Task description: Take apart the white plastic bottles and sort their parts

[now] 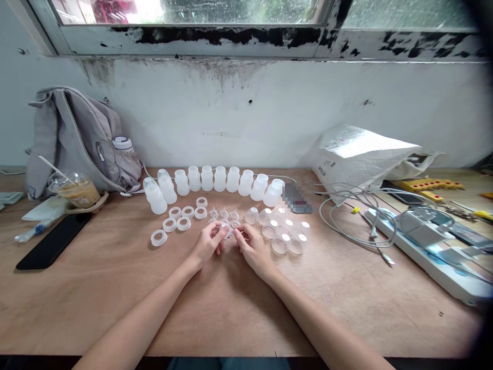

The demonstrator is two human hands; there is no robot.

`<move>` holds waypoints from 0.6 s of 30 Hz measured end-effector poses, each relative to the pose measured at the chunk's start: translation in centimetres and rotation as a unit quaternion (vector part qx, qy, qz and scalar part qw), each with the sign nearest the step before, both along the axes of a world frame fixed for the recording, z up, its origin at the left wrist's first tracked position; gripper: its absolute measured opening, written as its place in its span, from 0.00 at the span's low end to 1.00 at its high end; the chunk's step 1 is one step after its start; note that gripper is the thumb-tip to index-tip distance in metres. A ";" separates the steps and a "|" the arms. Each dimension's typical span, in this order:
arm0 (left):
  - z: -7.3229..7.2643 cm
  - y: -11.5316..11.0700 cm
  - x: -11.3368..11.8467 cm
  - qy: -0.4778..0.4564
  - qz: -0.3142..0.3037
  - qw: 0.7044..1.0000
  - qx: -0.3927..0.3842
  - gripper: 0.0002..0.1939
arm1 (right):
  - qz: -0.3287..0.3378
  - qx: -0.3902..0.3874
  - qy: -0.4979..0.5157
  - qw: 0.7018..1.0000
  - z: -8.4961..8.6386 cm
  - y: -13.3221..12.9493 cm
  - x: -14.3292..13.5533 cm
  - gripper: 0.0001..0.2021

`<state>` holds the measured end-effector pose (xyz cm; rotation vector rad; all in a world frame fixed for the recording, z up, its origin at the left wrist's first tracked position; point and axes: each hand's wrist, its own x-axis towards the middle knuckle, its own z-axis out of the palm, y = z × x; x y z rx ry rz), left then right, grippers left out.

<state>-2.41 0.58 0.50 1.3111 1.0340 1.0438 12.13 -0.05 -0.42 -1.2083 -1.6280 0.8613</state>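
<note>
My left hand (210, 242) and my right hand (252, 249) meet near the middle of the table, fingers pinched around a small clear bottle part (228, 233). The fingers hide much of it, so I cannot tell whether it is a nipple alone or one in a ring. Just behind the fingertips stand several clear bottle nipples (224, 214). Left of them lie several translucent screw rings (184, 223). Near my right hand are several clear domed caps (279, 245). A curved row of frosted baby bottles (220, 180) stands behind; the two leftmost bottles (155, 196) have tops on.
At the left are a black phone (54, 241), an iced drink cup (75, 190) and a grey backpack (73, 139). To the right lie coiled white cables (358, 226), a power strip (427, 257) and a white bag (358, 156). A blurred dark object (297, 198) sits beside the bottles.
</note>
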 end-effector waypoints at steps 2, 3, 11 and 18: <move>-0.2 0.1 0.0 -0.001 -0.006 1.000 -0.004 0.18 | 0.015 -0.010 0.009 1.000 0.0 0.0 0.0 0.11; -0.3 0.1 -0.1 -0.002 -0.007 1.000 -0.008 0.18 | 0.019 -0.013 0.011 1.000 0.0 0.0 0.0 0.11; -0.9 0.6 -0.2 0.005 -0.004 1.000 -0.019 0.19 | 0.013 -0.019 0.017 1.000 0.3 -0.1 0.1 0.12; -1.1 1.3 -0.4 0.013 -0.013 0.999 -0.031 0.20 | 0.003 -0.018 0.013 1.000 0.4 0.0 0.0 0.13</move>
